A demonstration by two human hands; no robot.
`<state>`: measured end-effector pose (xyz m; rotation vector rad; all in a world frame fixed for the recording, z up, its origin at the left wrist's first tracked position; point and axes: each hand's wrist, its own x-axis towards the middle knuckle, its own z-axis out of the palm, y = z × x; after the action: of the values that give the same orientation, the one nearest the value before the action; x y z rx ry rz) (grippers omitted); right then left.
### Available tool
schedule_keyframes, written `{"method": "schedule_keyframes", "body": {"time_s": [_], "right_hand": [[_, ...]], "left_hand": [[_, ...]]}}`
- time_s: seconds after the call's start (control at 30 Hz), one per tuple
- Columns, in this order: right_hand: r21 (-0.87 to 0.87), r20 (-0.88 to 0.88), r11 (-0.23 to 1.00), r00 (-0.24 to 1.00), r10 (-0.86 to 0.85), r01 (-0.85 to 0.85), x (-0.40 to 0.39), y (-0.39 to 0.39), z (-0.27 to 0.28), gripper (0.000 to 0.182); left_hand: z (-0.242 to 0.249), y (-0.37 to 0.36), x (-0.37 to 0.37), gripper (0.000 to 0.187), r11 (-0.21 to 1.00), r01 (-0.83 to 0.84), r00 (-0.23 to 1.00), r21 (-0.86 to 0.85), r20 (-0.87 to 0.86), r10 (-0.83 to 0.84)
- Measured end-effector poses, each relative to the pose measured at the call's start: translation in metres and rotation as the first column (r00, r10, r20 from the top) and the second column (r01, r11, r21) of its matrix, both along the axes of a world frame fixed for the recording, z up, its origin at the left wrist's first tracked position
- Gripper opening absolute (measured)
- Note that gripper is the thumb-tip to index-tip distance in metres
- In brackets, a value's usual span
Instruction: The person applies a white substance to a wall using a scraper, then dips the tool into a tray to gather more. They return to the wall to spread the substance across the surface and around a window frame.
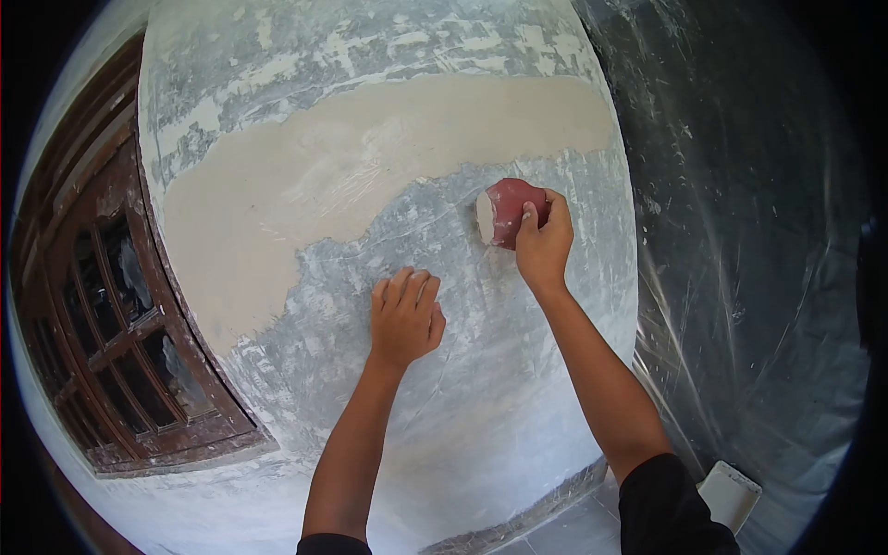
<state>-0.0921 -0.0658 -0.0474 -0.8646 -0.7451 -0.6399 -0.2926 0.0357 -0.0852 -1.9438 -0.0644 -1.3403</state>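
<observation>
My right hand point(543, 248) presses a folded piece of red sandpaper point(505, 209) against a grey plastered wall point(481, 388), just below the edge of a wide beige patch point(305, 176). My left hand point(404, 316) rests flat on the grey plaster lower down and to the left, fingers together, holding nothing. Both forearms reach up from the bottom of the view, with dark sleeves at the elbows.
A brown wooden window frame point(111, 305) with several panes sits in the wall to the left. Clear plastic sheeting point(749, 259) hangs at the right. A white container point(731, 495) stands on the tiled floor at the lower right.
</observation>
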Motion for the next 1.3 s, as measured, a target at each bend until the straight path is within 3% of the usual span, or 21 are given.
{"method": "schedule_keyframes", "body": {"time_s": [0.27, 0.33, 0.47, 0.7, 0.97, 1.13, 1.3], "right_hand": [[-0.139, -0.172, 0.989, 0.983, -0.065, 0.041, 0.066, -0.069, -0.083, 0.018], [-0.181, -0.298, 0.983, 0.953, -0.055, 0.000, 0.081, -0.090, -0.102, 0.017], [-0.224, -0.355, 0.974, 0.932, -0.073, -0.009, 0.119, -0.127, -0.146, 0.017], [-0.368, -0.461, 0.925, 0.845, -0.271, 0.096, 0.151, -0.201, -0.221, 0.015], [-0.495, -0.522, 0.844, 0.706, -0.479, 0.207, 0.146, -0.269, -0.330, 0.016], [-0.556, -0.620, 0.821, 0.594, -0.512, 0.127, 0.123, -0.317, -0.409, 0.018], [-0.598, -0.681, 0.795, 0.460, -0.571, 0.102, 0.087, -0.368, -0.460, 0.017]], "left_hand": [[-0.092, -0.072, 0.098, 0.028, 0.908, 0.271, 0.962, -0.318, 0.082, -0.259], [-0.125, -0.082, 0.126, 0.026, 0.870, 0.273, 0.962, -0.412, 0.092, -0.258], [-0.175, -0.112, 0.170, 0.025, 0.772, 0.275, 0.960, -0.573, 0.113, -0.258], [-0.250, -0.180, 0.218, 0.021, 0.591, 0.345, 0.910, -0.729, 0.106, -0.400], [-0.343, -0.249, 0.218, 0.017, 0.378, 0.274, 0.832, -0.884, 0.021, -0.555], [-0.407, -0.285, 0.204, 0.013, 0.285, 0.167, 0.780, -0.944, -0.051, -0.624], [-0.453, -0.326, 0.191, 0.022, 0.214, 0.042, 0.715, -0.976, -0.120, -0.689]]}}
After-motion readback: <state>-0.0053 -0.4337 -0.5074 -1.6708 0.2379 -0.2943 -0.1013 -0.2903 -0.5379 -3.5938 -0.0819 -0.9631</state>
